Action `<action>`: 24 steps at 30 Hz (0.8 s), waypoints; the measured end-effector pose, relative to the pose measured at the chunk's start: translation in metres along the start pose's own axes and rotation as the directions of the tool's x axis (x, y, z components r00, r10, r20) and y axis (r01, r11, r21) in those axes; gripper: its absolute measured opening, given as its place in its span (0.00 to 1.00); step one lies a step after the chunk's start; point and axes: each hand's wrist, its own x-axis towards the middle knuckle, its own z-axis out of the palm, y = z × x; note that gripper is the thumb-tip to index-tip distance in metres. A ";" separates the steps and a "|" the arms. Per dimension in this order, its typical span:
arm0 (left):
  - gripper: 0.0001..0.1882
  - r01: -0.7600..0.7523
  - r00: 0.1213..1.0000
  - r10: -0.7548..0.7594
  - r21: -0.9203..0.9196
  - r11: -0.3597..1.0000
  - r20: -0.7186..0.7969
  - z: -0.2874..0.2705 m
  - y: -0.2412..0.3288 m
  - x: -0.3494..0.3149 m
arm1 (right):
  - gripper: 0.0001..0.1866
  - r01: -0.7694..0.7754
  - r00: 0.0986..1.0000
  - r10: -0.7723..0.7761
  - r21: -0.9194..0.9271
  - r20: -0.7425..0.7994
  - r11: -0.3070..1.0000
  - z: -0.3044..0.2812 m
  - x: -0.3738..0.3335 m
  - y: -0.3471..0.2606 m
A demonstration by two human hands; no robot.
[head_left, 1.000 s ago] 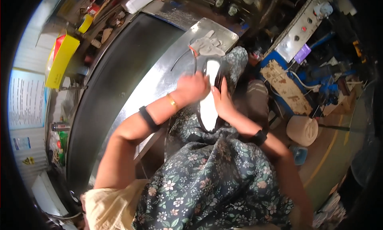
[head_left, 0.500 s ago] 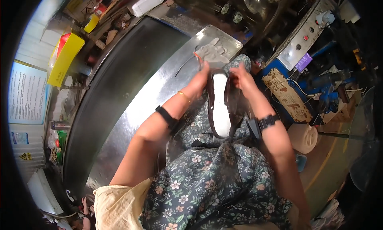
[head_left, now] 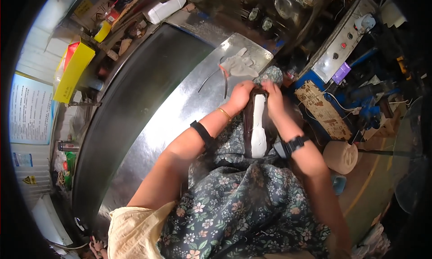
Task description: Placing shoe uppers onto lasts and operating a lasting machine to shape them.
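Note:
A dark brown shoe upper lies bottom up along my lap, with a long white insole showing in its middle. At its far end my left hand is closed on the left edge, fingers curled inward. Opposite it, my right hand grips the right edge with bent fingers. Both sets of fingertips meet near the far tip and partly hide it. Beneath the upper is my dark floral apron.
To the left, a metal tabletop holds a whitish glove and thin dark strips. Beside it curves a black belt. A machine control panel stands at the right, above a cream plastic container.
My hands have come together onto the shoe upper's far end, the right one closing from a looser pose. The upper has shifted slightly right and turned a little.

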 end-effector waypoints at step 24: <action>0.18 -0.453 0.891 0.296 0.674 0.583 0.343 0.019 0.044 -0.136 | 0.31 -0.014 0.457 -0.749 -0.846 -0.480 0.533 -0.415 0.003 -0.259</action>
